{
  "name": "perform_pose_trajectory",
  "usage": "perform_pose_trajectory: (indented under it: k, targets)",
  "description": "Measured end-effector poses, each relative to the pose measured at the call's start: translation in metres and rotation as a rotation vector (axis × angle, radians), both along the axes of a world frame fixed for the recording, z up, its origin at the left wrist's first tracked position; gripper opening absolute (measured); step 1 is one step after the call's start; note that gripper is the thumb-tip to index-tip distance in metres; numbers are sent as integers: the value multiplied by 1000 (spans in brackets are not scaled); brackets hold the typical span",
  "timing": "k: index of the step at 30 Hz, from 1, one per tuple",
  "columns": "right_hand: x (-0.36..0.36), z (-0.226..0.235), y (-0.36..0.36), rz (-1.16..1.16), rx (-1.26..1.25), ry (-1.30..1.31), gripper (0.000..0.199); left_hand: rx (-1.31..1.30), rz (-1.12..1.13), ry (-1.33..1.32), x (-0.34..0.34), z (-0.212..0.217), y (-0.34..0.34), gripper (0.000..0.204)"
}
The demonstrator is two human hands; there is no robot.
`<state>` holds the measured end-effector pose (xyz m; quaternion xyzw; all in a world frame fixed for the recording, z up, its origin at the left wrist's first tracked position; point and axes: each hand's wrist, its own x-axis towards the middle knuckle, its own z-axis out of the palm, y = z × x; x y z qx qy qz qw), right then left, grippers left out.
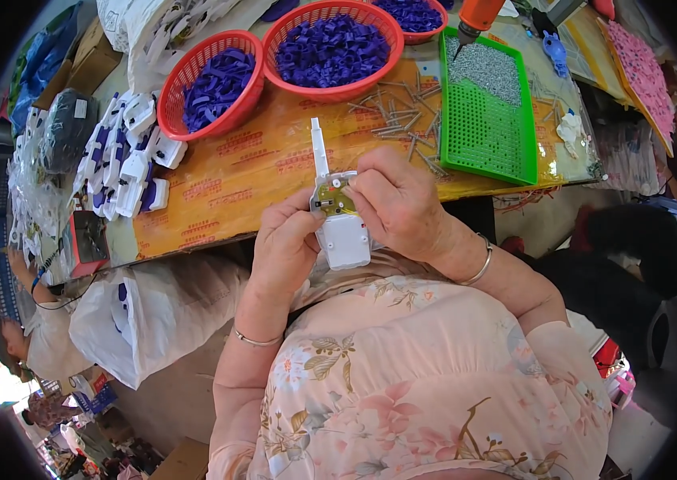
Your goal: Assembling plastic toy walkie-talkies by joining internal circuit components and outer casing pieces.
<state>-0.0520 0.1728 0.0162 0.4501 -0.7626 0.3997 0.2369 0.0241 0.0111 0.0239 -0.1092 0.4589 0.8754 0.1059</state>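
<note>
A white plastic housing (345, 243) with a long thin stem is held over the table's front edge. Its inner side faces up, and a yellow-green circuit board (326, 194) sits in its upper part. My left hand (284, 240) is closed around the housing's left side, its thumb by the board's lower left. From the right, my right hand (399, 200) pinches at the board's upper right edge; its fingertips hide that corner. Whether a small part is also between those fingers, I cannot tell.
Red baskets (252, 76) of purple pieces stand at the back. A green tray (530, 152) of small screws lies right, below an orange electric screwdriver (480, 16). Metal rods (402, 116) are scattered beside it. White-and-purple units (134, 172) are piled left, near a red box (88, 240).
</note>
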Motion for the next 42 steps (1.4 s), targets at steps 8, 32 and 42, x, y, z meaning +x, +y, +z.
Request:
perform_pose_trajectory:
  k: [8, 32, 42]
  targets:
    - [-2, -1, 0, 23, 35, 29, 15, 19, -15, -8, -2, -4, -2, 41]
    - [-10, -1, 6, 100, 94, -47, 14, -13, -2, -57, -9, 2, 5, 38]
    - [-14, -1, 10, 166, 41, -209, 16, -31, 39, -46, -12, -4, 7, 38]
